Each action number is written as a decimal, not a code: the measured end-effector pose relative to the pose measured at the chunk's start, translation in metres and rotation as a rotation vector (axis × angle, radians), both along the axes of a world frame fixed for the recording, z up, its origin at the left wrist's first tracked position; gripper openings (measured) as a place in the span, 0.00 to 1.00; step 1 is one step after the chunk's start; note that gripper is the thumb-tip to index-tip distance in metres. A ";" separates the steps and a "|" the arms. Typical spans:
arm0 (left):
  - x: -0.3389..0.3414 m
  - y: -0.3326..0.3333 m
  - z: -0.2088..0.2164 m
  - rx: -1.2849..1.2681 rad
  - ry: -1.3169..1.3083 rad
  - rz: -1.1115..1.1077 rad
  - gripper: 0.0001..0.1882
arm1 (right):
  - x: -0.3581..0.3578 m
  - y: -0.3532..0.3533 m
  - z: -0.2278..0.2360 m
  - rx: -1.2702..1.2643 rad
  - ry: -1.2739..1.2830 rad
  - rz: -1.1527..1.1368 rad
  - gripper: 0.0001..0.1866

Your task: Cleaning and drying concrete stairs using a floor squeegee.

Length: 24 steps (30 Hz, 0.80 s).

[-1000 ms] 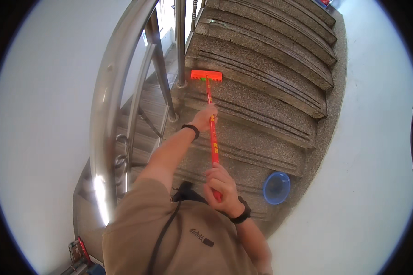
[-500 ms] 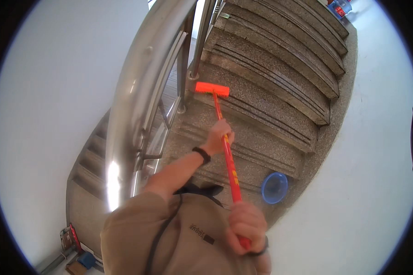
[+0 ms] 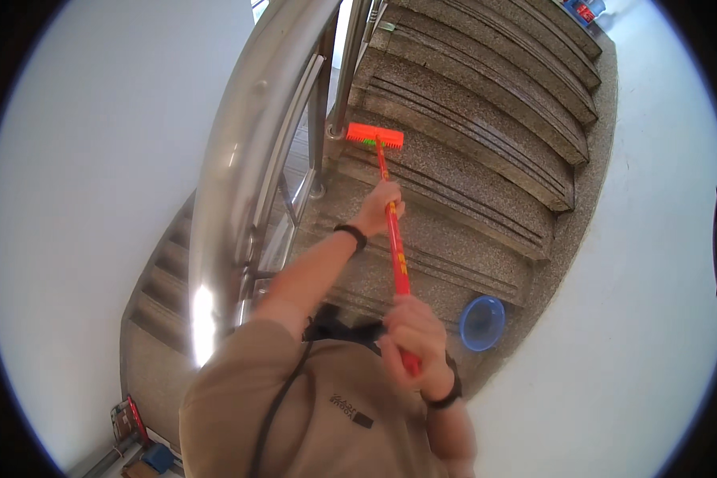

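Note:
A long-handled floor brush has a red pole and an orange head with bristles, some of them green. The brush head rests against a speckled stone stair, beside the foot of a metal railing post. Partway down the pole, my left hand is wrapped round it. My right hand grips the pole close to its near end, in front of my chest. Black bands circle both wrists.
A shiny steel handrail runs along the left. To the right of my right hand stands a round blue basin on a step, near the white wall. Lower stairs lie at left. A blue-and-red container sits at the top right.
Both hands have pushed the floor brush forward, away from my body. Its head has slid farther up and slightly right, closer to the railing post's foot level.

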<state>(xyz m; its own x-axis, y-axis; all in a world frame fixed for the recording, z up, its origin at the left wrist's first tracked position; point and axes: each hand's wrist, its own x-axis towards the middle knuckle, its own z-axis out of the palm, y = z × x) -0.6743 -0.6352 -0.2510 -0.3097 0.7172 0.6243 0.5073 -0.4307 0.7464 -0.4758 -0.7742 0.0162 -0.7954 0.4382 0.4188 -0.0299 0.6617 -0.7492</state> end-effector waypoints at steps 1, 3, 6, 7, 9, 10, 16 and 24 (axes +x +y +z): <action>-0.010 0.008 -0.004 -0.015 0.003 0.009 0.13 | -0.007 0.003 -0.010 0.012 -0.002 -0.034 0.08; -0.022 0.018 -0.008 -0.014 0.040 -0.080 0.13 | -0.012 0.004 -0.020 0.030 -0.007 -0.075 0.07; -0.013 0.007 -0.003 0.024 0.103 0.023 0.13 | -0.007 -0.003 -0.013 0.018 -0.011 -0.054 0.07; -0.005 -0.003 0.002 0.021 0.103 0.023 0.13 | 0.001 -0.007 -0.003 0.017 -0.038 -0.027 0.08; 0.022 -0.031 0.014 -0.028 -0.078 0.021 0.15 | 0.019 -0.019 0.023 -0.003 -0.072 0.004 0.10; 0.032 -0.042 0.022 -0.032 -0.074 0.027 0.15 | 0.027 -0.025 0.037 -0.014 -0.079 0.017 0.10; 0.061 -0.070 0.047 -0.071 -0.064 0.023 0.14 | 0.046 -0.042 0.086 -0.146 -0.110 -0.036 0.06; -0.007 0.021 -0.014 0.033 0.035 -0.024 0.12 | -0.007 0.009 -0.003 -0.025 -0.019 -0.098 0.10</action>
